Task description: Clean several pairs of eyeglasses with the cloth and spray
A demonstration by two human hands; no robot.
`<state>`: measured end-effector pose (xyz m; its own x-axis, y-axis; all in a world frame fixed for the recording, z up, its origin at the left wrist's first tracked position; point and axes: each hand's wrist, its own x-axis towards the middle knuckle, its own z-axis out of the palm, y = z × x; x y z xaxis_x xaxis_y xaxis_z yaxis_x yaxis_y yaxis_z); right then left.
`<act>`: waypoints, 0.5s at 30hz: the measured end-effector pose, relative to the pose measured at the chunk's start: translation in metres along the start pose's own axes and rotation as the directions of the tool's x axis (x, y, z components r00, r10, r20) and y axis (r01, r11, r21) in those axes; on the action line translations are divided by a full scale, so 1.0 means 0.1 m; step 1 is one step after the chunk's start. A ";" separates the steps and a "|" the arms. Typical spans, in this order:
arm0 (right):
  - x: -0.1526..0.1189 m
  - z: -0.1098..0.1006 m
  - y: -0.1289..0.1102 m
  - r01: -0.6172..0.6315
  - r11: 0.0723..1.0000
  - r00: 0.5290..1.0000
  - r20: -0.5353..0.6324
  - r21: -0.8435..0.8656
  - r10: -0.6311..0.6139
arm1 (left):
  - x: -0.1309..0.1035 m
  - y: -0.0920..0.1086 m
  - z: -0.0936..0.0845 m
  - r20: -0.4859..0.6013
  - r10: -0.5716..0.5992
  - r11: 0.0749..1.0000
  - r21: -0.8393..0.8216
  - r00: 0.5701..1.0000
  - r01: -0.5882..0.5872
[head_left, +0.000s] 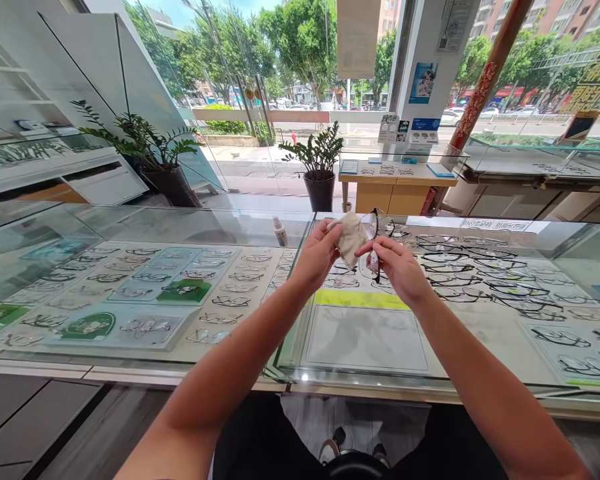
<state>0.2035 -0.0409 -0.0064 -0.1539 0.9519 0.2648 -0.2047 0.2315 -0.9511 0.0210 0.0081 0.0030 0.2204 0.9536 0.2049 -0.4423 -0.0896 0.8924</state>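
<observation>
My left hand (321,253) is closed on a beige cleaning cloth (350,239), its thumb pressed on the upper edge. Just right of the cloth, my right hand (396,265) pinches a pair of eyeglasses (375,223) near the middle of the frame. The glasses are turned on end, one lens above the fingers and one below, with dark upper rims. The cloth lies close against the lens side; whether it touches the glass I cannot tell. Both hands are above the glass display counter.
A small spray bottle (279,232) stands on the left glass counter (220,223). Rows of eyeglasses (447,257) fill the cases below. A white pad with a yellow strip (365,327) lies under my hands. Beyond stand a potted plant (320,190) and a wooden display table (397,193).
</observation>
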 end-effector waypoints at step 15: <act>0.00 0.04 0.04 -0.015 0.999 0.998 0.059 -0.046 0.018 | -0.03 -0.02 0.00 0.086 0.072 0.996 0.038 0.994 -0.076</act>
<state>0.1988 -0.0408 -0.0096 -0.2139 0.9425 0.2568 -0.1578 0.2261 -0.9612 0.0216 0.0057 0.0009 0.2614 0.9165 0.3027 -0.4247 -0.1724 0.8888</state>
